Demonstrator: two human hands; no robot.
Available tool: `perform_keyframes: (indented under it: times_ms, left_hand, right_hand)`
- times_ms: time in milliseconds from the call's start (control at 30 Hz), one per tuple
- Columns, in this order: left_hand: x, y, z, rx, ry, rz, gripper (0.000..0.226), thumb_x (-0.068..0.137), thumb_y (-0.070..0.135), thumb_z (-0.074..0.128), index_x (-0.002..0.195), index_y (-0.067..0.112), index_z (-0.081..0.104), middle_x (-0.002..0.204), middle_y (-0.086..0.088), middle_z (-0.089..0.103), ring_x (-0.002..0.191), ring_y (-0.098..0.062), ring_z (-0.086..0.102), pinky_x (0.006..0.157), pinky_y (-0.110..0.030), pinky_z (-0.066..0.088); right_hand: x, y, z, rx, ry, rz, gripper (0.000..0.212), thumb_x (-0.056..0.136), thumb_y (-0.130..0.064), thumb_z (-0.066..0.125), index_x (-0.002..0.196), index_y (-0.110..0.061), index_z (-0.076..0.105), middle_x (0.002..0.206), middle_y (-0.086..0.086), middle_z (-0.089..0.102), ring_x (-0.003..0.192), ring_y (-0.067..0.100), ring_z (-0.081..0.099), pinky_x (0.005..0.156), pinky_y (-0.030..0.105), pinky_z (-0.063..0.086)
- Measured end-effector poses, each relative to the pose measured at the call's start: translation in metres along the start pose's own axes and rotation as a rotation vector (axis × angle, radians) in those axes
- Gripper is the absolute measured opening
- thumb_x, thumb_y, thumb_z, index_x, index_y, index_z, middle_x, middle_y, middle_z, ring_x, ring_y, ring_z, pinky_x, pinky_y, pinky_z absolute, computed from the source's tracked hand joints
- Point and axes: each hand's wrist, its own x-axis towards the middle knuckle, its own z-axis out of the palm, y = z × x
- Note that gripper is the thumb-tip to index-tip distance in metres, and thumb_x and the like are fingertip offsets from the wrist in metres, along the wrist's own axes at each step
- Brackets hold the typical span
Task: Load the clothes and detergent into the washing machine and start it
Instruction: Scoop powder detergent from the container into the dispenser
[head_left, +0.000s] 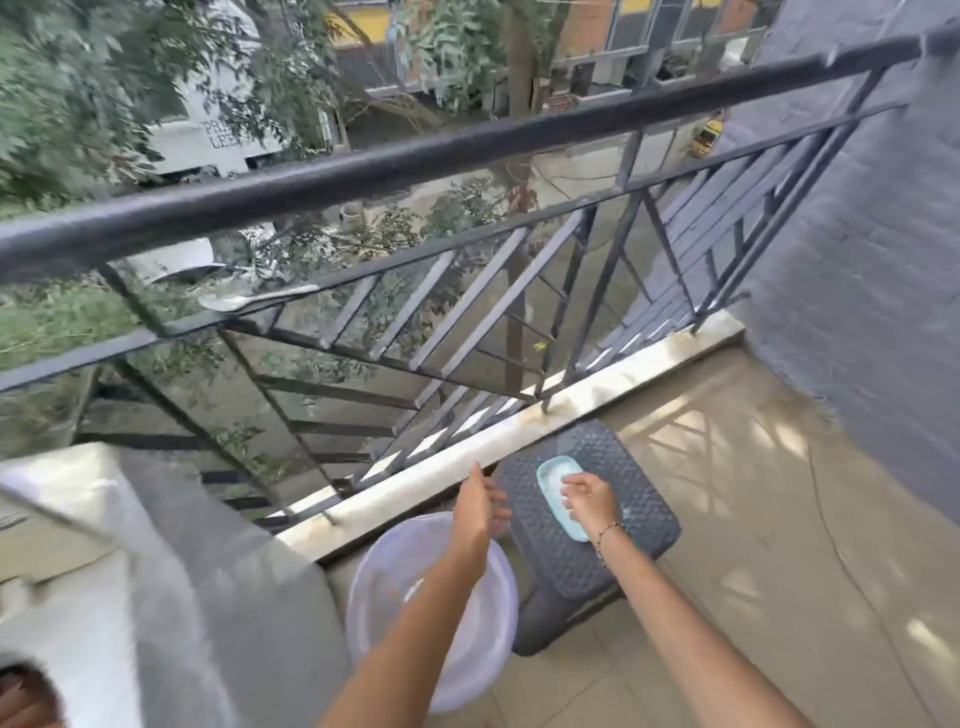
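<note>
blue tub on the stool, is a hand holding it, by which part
Cannot be told: the right hand covers the near end of the blue tub, fingers curled. The left hand holds nothing.

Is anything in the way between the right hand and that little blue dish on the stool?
Nothing visible. The right hand is at the dish, fingers over its near end; whether they grip it is unclear. The dish lies uncovered on the stool, with the left hand off to one side.

The beige tiled floor (753, 519) carries a dark grey woven-pattern plastic table (561, 564) and a round translucent white plastic basin (384, 582). A pale blue oval plastic dish (551, 480) lies on the table.
</note>
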Motion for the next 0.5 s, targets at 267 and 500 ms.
perform_keyframes:
  times_ms: [267, 500]
  left_hand:
    - [0.06, -0.042, 0.052, 0.17, 0.04, -0.052, 0.047, 0.102, 0.046, 0.024, 0.093, 0.006, 0.048, 0.085, -0.011, 0.053, 0.064, -0.018, 0.049, 0.053, -0.026, 0.039]
    - [0.09, -0.057, 0.065, 0.248, 0.047, -0.067, 0.045, 0.101, 0.047, 0.025, 0.09, 0.011, 0.049, 0.08, -0.004, 0.052, 0.065, -0.018, 0.052, 0.057, -0.028, 0.041]
  right_hand:
    - [0.054, 0.036, -0.022, -0.511, -0.036, 0.093, 0.038, 0.093, -0.021, 0.05, 0.124, 0.0, 0.051, 0.129, 0.02, 0.054, 0.119, 0.035, 0.052, 0.092, 0.036, 0.042]
    - [0.086, 0.063, -0.018, -0.729, -0.036, 0.052, 0.042, 0.095, -0.017, 0.045, 0.134, -0.004, 0.041, 0.136, 0.018, 0.046, 0.124, 0.033, 0.049, 0.098, 0.038, 0.042]
